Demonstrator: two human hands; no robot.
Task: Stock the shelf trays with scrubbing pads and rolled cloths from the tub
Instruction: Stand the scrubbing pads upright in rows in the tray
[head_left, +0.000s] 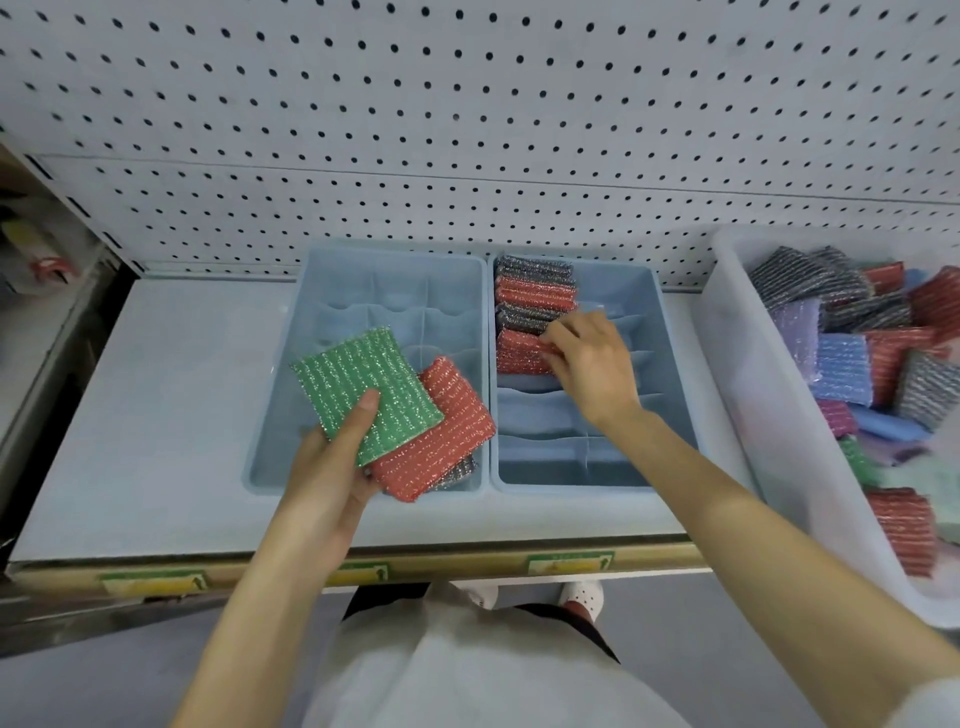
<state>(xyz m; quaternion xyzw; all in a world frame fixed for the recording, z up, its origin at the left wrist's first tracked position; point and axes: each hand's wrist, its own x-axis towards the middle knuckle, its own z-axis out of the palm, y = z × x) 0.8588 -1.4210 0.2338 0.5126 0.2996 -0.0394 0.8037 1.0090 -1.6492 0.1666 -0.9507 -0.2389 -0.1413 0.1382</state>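
Observation:
Two blue divided trays sit side by side on the white shelf. Over the left tray (317, 291), my left hand (332, 467) holds a fanned stack of scrubbing pads: a green pad (363, 389) on top, a red pad (441, 431) under it, a grey one (460, 470) lowest. In the right tray (660, 332), several red and grey pads (535, 291) stand on edge in the back left compartments. My right hand (587, 358) pinches the nearest red pad (519, 353) of that row. At the right stands a clear tub (737, 364) full of mixed pads.
A white pegboard wall (467, 130) rises behind the trays. The shelf's front edge (363, 566) carries yellow and green price labels. Bare shelf surface (156, 389) lies left of the trays. My feet show on the grey floor below.

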